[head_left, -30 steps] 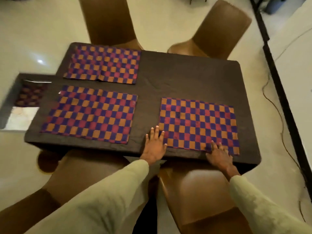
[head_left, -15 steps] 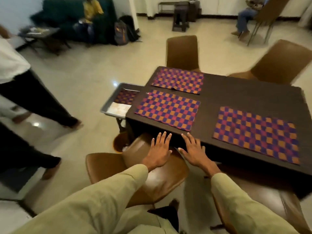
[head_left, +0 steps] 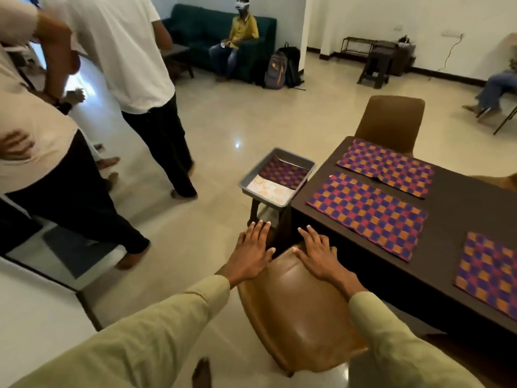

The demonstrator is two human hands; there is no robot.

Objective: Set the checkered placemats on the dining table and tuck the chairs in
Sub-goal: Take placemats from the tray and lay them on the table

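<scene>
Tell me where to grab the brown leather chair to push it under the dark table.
Grip the top edge of the brown leather chair backrest, from behind. The curved rim faces you, and the left hand and right hand lie flat there already.

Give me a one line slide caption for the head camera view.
Both hands rest flat on a brown chair back beside the placemat-laid table.

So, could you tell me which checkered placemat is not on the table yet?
The placemat in the grey tray; the other three lie flat on the dining table.
</scene>
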